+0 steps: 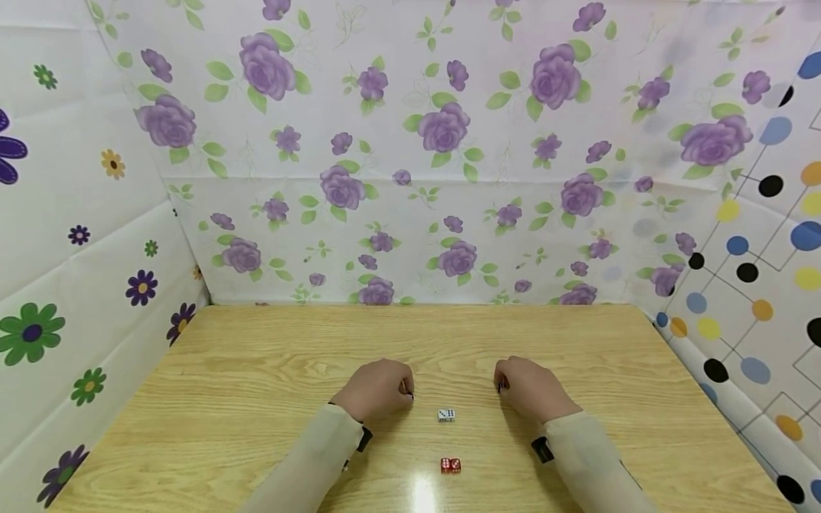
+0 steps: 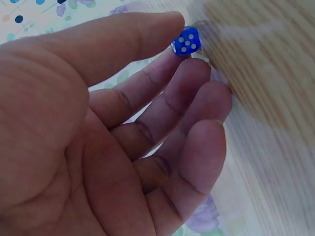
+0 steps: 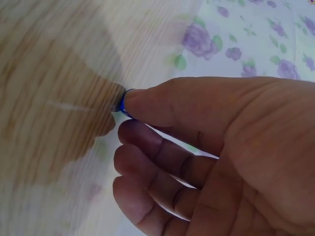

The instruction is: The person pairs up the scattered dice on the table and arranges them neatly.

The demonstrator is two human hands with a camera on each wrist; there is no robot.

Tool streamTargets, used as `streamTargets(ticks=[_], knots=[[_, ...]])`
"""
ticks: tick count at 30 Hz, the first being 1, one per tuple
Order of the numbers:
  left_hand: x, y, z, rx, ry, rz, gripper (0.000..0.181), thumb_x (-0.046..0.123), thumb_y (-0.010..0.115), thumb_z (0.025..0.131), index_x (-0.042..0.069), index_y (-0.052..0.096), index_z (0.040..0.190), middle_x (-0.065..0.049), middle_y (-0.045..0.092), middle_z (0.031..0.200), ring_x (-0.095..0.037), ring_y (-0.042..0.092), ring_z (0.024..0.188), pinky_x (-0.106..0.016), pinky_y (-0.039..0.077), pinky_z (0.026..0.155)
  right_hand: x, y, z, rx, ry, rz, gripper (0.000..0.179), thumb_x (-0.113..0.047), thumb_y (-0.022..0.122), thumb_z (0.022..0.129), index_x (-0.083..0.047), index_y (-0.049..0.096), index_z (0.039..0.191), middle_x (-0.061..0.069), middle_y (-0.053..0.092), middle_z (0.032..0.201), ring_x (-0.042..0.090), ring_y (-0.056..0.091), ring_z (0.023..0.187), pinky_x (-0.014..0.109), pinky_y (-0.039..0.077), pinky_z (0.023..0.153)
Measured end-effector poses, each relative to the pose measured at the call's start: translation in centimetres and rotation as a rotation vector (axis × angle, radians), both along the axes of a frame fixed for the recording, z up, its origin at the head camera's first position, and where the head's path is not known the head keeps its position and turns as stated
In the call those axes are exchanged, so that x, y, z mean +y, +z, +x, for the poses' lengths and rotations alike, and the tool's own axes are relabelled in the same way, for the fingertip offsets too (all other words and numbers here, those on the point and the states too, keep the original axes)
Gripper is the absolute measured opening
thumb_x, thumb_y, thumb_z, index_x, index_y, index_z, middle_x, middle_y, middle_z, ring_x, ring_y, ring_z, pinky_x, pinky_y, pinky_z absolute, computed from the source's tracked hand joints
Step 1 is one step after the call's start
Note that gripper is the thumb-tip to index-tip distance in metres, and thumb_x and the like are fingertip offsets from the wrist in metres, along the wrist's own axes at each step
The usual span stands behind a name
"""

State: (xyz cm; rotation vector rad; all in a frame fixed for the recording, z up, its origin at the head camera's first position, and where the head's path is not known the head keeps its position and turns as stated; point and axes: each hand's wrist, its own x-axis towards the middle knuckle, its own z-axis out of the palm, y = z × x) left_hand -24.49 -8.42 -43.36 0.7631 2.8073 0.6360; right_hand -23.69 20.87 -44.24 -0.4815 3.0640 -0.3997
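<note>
Between thumb and index finger my left hand (image 1: 377,390) pinches a blue die (image 2: 187,41) with white pips, its five-face showing in the left wrist view. My right hand (image 1: 534,389) pinches another blue die (image 3: 125,105), mostly hidden behind the thumb. Both hands are low over the table, apart from each other. In the head view, a pair of white dice (image 1: 446,415) with black pips sits side by side between the hands. Closer to the front lies a pair of red dice (image 1: 451,465), also side by side.
The wooden table (image 1: 308,335) carries all the dice. A cloth with purple roses (image 1: 442,128) hangs behind it. Flower-patterned cloth (image 1: 90,235) bounds the left side, and dotted cloth (image 1: 757,285) the right. Dark wrist straps (image 1: 541,449) show under the sleeves.
</note>
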Motion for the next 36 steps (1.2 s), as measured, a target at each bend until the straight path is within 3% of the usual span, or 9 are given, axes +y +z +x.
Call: streamTargets(ticks=[25,36], knots=[[0.09,0.02,0.16,0.005,0.004,0.007,0.012,0.008,0.075,0.089,0.017,0.071,0.083,0.009,0.065,0.082,-0.008,0.054,0.069,-0.031,0.051,0.068,-0.23,-0.36,-0.02,-0.047,-0.041,-0.025,0.011,-0.002,0.07,0.093,-0.013,0.07,0.09,-0.001,0.065,0.086,0.014,0.059,0.077,0.04,0.054,0.072],[-0.38,0.04,-0.15,0.041,0.015,0.009,0.01,0.013,0.07,0.095,0.02,0.071,0.087,0.01,0.064,0.082,-0.007,0.055,0.069,-0.03,0.049,0.067,-0.77,0.28,0.04,0.008,-0.009,-0.012,0.013,-0.005,0.071,0.094,-0.016,0.068,0.086,-0.004,0.063,0.08,0.012,0.055,0.071,0.038,0.05,0.067]])
